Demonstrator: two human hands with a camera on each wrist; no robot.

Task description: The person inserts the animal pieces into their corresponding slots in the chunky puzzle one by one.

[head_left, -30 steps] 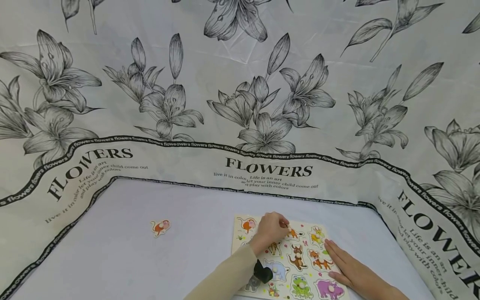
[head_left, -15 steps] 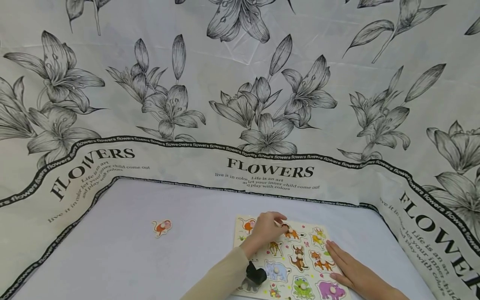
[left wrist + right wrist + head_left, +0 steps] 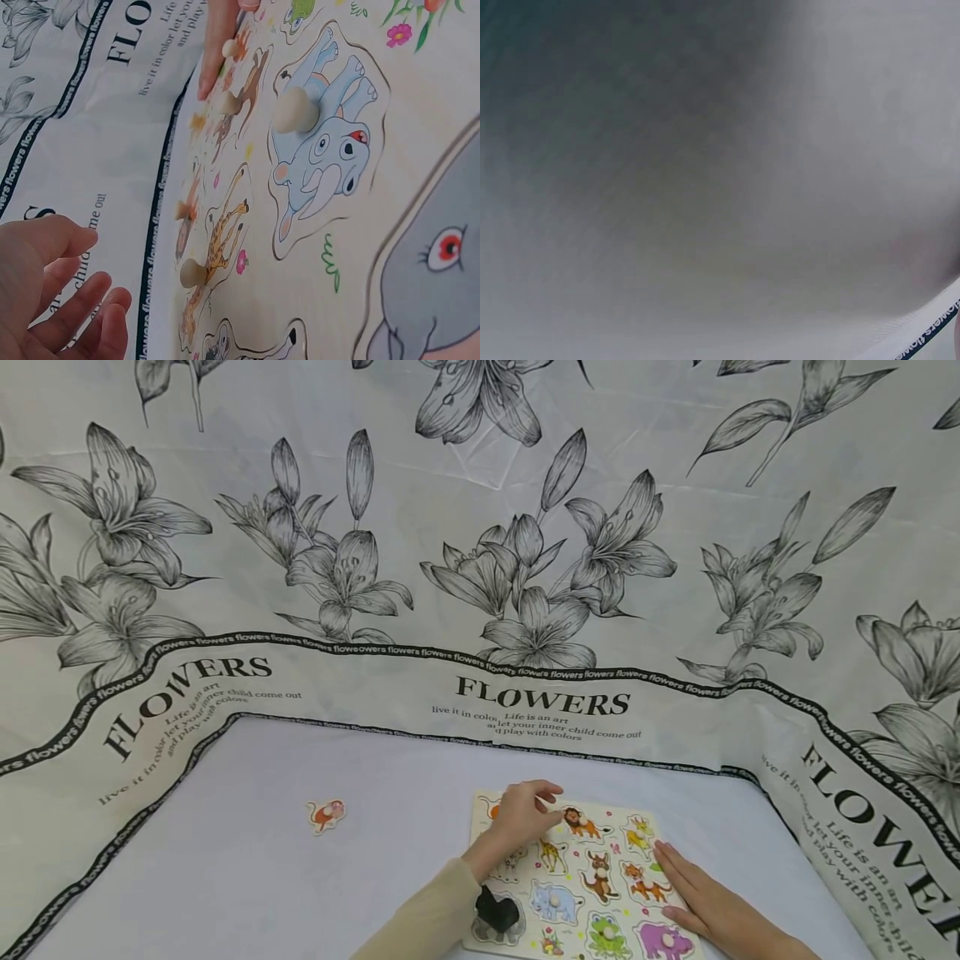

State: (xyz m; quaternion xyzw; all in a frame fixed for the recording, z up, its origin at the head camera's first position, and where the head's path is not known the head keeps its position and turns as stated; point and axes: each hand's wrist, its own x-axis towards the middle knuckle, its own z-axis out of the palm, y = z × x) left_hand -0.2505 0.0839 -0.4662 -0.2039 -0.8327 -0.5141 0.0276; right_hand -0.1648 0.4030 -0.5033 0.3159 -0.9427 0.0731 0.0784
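Note:
An animal peg puzzle board (image 3: 624, 807) lies on the white cloth. My left hand (image 3: 521, 818) is over its upper left part, fingers apart and holding nothing, beside the lion piece (image 3: 585, 824). In the left wrist view that hand (image 3: 64, 292) shows loosely bent, empty fingers. The lion lies in its outline in the top row. My right hand (image 3: 712, 897) rests along the board's right edge with its fingers straight. Further left, apart from the board, lies a loose monkey piece (image 3: 327, 816). The monkey picture at the board's top left corner is partly hidden by my left hand.
Other pieces with knobs sit in the board, among them a blue elephant (image 3: 322, 142), a frog (image 3: 606, 935) and a purple hippo (image 3: 666, 940). A flower-printed curtain (image 3: 360, 568) stands behind and around the cloth. The right wrist view is mostly a grey blur.
My left hand has let go of the lion piece and drawn back to the left, its fingers parting. The lion now shows whole. My right hand has stayed at the board's edge.

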